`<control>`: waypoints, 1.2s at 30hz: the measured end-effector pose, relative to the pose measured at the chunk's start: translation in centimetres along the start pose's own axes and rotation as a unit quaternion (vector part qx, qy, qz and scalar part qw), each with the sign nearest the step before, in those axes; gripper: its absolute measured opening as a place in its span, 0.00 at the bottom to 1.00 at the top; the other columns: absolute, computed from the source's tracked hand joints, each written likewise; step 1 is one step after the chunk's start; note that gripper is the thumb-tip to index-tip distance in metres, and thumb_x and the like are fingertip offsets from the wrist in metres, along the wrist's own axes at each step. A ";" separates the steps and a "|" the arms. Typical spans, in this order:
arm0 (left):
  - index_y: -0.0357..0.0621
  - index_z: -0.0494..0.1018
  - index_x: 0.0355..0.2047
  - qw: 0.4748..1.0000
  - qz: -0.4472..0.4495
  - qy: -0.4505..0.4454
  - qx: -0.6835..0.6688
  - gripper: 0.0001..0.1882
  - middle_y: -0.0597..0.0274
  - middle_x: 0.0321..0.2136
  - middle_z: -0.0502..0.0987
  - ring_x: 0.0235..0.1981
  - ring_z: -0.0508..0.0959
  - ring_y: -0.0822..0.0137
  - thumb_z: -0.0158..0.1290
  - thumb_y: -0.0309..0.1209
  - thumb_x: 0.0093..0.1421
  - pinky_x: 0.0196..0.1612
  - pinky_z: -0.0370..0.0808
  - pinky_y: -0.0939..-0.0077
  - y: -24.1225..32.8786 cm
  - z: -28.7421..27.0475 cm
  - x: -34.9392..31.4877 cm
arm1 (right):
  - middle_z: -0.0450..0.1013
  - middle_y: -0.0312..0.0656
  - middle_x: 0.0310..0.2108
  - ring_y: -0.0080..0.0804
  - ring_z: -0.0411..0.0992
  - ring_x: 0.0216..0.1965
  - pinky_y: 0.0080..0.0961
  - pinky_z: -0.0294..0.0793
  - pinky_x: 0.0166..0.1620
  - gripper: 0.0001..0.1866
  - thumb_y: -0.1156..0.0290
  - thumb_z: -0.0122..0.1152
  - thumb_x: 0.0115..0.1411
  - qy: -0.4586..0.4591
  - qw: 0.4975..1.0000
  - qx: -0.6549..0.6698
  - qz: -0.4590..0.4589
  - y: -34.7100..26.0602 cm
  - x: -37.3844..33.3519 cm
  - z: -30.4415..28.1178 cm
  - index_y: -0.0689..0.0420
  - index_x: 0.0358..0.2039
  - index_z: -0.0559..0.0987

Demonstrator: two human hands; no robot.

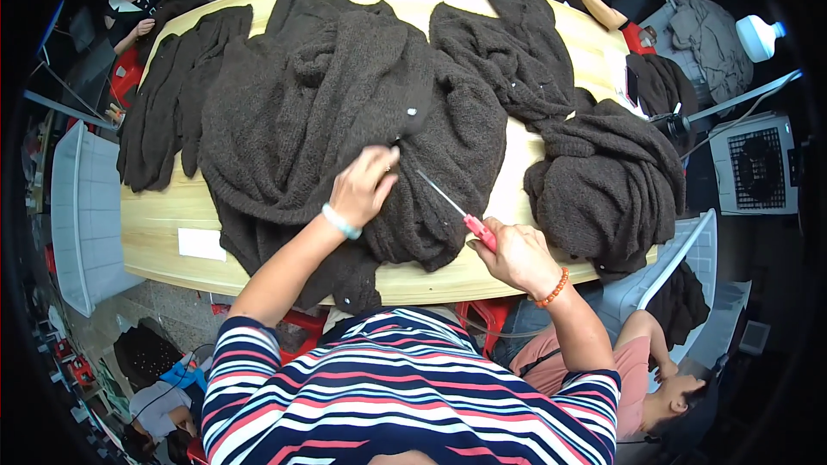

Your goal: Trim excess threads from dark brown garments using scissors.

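A large dark brown knit garment (301, 112) lies heaped across the middle of the table. My left hand (366, 188), with a pale bracelet at the wrist, is closed with its fingertips pinching the knit near a small white button (411, 111). My right hand (519, 257), wearing an orange bead bracelet, is wrapped round a pink-handled tool (479, 231) with a long thin metal blade. Its tip points toward my left hand, over the cloth. Whether the tool is a pair of scissors cannot be made out.
More dark knit garments lie on the wooden table (164, 251), at the far left and in a bundle (603, 181) at right. A white card (202, 244) lies near left. White bins (82, 215) flank the table. Co-workers sit at the far side; another person (620, 370) is close on my right.
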State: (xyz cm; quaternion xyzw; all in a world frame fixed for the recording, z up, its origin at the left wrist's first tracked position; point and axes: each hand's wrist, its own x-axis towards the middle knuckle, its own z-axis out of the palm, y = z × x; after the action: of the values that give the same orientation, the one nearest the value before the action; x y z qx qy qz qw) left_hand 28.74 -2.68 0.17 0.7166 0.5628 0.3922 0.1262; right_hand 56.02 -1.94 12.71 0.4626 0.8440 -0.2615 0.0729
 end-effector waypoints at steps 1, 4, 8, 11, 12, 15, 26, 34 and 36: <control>0.40 0.72 0.46 0.997 -0.068 0.001 0.021 0.18 0.50 0.41 0.75 0.41 0.78 0.49 0.59 0.27 0.55 0.42 0.77 0.62 0.2 0.4 1.1 | 0.75 0.52 0.21 0.53 0.77 0.27 0.46 0.76 0.35 0.14 0.58 0.59 0.61 0.004 1.000 0.002 0.008 -0.1 0.0 0.0 0.56 0.39 0.76; 0.40 0.71 0.47 0.993 -0.086 -0.024 0.082 0.18 0.51 0.41 0.73 0.41 0.77 0.48 0.57 0.26 0.56 0.43 0.76 0.59 -3.2 3.6 0.5 | 0.75 0.52 0.21 0.52 0.78 0.28 0.45 0.76 0.35 0.13 0.59 0.59 0.61 0.015 1.000 -0.005 -0.008 -0.7 -0.1 0.4 0.55 0.37 0.76; 0.39 0.72 0.42 0.997 -0.014 -0.034 0.064 0.14 0.52 0.38 0.72 0.40 0.76 0.50 0.58 0.26 0.55 0.43 0.75 0.59 -3.5 4.1 -1.1 | 0.75 0.50 0.21 0.51 0.77 0.28 0.44 0.76 0.35 0.12 0.60 0.59 0.61 0.021 1.000 0.002 -0.002 -0.8 -0.3 0.3 0.55 0.35 0.75; 0.40 0.73 0.47 0.996 -0.011 -0.066 0.065 0.22 0.54 0.41 0.73 0.41 0.75 0.53 0.62 0.25 0.49 0.43 0.73 0.61 -0.9 2.0 -2.0 | 0.75 0.51 0.22 0.52 0.76 0.29 0.46 0.74 0.36 0.12 0.60 0.59 0.61 0.018 1.000 0.020 0.002 -0.4 -0.3 0.5 0.55 0.37 0.75; 0.41 0.72 0.50 0.991 0.010 -0.070 0.118 0.27 0.54 0.43 0.71 0.43 0.73 0.53 0.63 0.26 0.48 0.45 0.72 0.62 0.7 1.0 -2.0 | 0.75 0.52 0.24 0.54 0.76 0.30 0.47 0.74 0.37 0.12 0.59 0.59 0.61 0.011 0.999 0.029 0.005 0.0 -0.4 0.5 0.54 0.38 0.75; 0.45 0.68 0.58 0.970 0.036 -0.052 0.234 0.36 0.52 0.47 0.68 0.46 0.70 0.54 0.64 0.27 0.45 0.47 0.67 0.62 2.1 -0.7 -3.2 | 0.74 0.52 0.23 0.54 0.75 0.29 0.47 0.73 0.36 0.13 0.60 0.59 0.61 0.052 0.997 0.056 -0.013 1.2 -0.6 1.6 0.54 0.40 0.74; 0.42 0.76 0.41 0.957 0.031 -0.284 0.049 0.17 0.57 0.36 0.73 0.40 0.74 0.57 0.63 0.28 0.50 0.41 0.73 0.63 3.8 -4.1 -6.7 | 0.73 0.53 0.20 0.55 0.75 0.27 0.48 0.73 0.34 0.13 0.59 0.60 0.61 -0.008 0.999 0.036 0.003 1.1 -2.4 2.8 0.54 0.39 0.73; 0.38 0.75 0.40 0.997 0.024 -0.008 0.075 0.14 0.56 0.38 0.75 0.40 0.76 0.54 0.61 0.23 0.51 0.42 0.75 0.65 -2.8 3.0 -1.7 | 0.75 0.48 0.20 0.49 0.77 0.26 0.43 0.76 0.34 0.10 0.61 0.60 0.59 0.026 1.000 0.000 -0.016 -0.6 -1.4 2.9 0.54 0.33 0.75; 0.38 0.75 0.31 0.998 0.029 -0.004 0.048 0.07 0.57 0.31 0.76 0.36 0.77 0.55 0.60 0.22 0.51 0.39 0.76 0.65 -3.2 3.6 -1.8 | 0.75 0.48 0.19 0.47 0.77 0.24 0.41 0.76 0.30 0.09 0.63 0.60 0.59 0.065 0.997 -0.021 -0.023 -0.8 -1.7 2.8 0.55 0.32 0.75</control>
State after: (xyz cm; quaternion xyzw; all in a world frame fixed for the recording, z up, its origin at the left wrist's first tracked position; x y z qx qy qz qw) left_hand 28.96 -2.31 -4.94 0.7395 0.5594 0.3653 0.0827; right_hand 56.01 -4.93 11.22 0.4579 0.8624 -0.2149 0.0211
